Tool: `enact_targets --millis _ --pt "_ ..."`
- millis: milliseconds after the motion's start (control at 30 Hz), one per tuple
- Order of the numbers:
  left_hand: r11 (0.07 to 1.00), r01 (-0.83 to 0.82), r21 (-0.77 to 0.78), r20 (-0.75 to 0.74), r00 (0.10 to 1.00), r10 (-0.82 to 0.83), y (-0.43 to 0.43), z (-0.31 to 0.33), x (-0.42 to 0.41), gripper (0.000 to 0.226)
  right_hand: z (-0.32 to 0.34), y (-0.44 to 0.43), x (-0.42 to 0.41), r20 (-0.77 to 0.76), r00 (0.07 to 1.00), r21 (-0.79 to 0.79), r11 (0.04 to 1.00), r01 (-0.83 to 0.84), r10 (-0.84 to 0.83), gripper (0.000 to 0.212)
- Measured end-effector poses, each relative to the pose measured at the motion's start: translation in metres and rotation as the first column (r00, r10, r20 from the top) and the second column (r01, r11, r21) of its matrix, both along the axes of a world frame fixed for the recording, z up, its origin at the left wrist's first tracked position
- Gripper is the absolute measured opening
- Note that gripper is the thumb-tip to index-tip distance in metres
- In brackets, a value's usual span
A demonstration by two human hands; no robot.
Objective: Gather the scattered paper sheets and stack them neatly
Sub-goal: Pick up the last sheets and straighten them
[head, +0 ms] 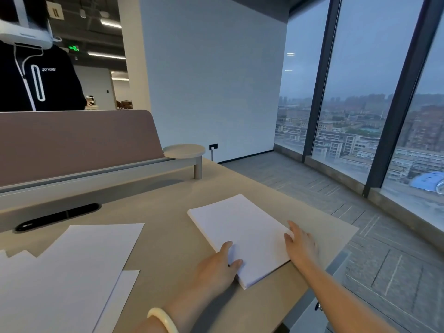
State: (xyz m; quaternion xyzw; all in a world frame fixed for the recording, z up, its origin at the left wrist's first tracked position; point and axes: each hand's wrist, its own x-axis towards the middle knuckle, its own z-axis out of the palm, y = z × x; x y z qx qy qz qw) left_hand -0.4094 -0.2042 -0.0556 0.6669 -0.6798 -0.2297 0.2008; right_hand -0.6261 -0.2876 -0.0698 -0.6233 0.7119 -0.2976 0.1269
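A thick stack of white paper (pixel 242 234) is lying flat on the desk (pixel 168 212), close to the desk's right edge and turned at an angle to it. Its sheets are blank and its sides are looking nearly flush, with faint layering showing along the near corner. The left hand (pixel 218 267) is resting against the stack's near-left side, fingers extended rather than curled, thumb lying on the top sheet. The right hand (pixel 301 246) is pressing its straight, uncurled fingers against the stack's right side. Neither hand is gripping anything. Several loose sheets (pixel 72 267) are overlapping untidily on the desk's near-left part, well apart from the stack. A pale bracelet (pixel 163 319) is sitting on the left wrist.
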Motion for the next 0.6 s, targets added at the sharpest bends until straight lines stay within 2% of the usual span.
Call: enact_targets --millis 67,200,267,367,433,500,600 --pt "1.000 -0.017 -0.004 -0.054 0.998 0.017 0.002 0.001 0.002 0.057 0.004 0.006 0.001 0.032 0.999 -0.037 0.999 0.033 -0.032 0.047" --pt "0.994 -0.092 -0.064 -0.310 0.948 0.068 0.010 0.011 0.019 0.061 0.014 0.028 0.015 0.011 0.999 -0.198 0.979 0.041 -0.040 0.049" --pt "0.976 -0.163 -0.144 -0.329 0.938 0.108 0.019 0.022 0.040 0.061 0.026 0.042 0.040 0.006 0.999 -0.293 0.956 -0.029 0.032 0.047" --pt "0.928 -0.308 -0.210 -0.319 0.919 0.233 0.033 0.038 0.084 0.060 0.047 0.061 0.094 0.032 0.980 -0.357 0.918 -0.174 0.198 0.044" --pt "0.893 -0.393 -0.217 -0.297 0.899 0.323 0.045 0.043 0.115 0.062 0.055 0.073 0.132 0.114 0.931 -0.282 0.910 -0.305 0.347 0.044" --pt "0.854 -0.476 -0.209 -0.250 0.870 0.424 0.068 0.044 0.154 0.060 0.057 0.084 0.178 0.244 0.854 -0.086 0.887 -0.453 0.460 0.047" --pt "0.771 -0.614 -0.168 -0.049 0.786 0.616 0.114 0.041 0.217 0.062 0.042 0.096 0.239 0.277 0.829 0.221 0.808 -0.546 0.485 0.062"
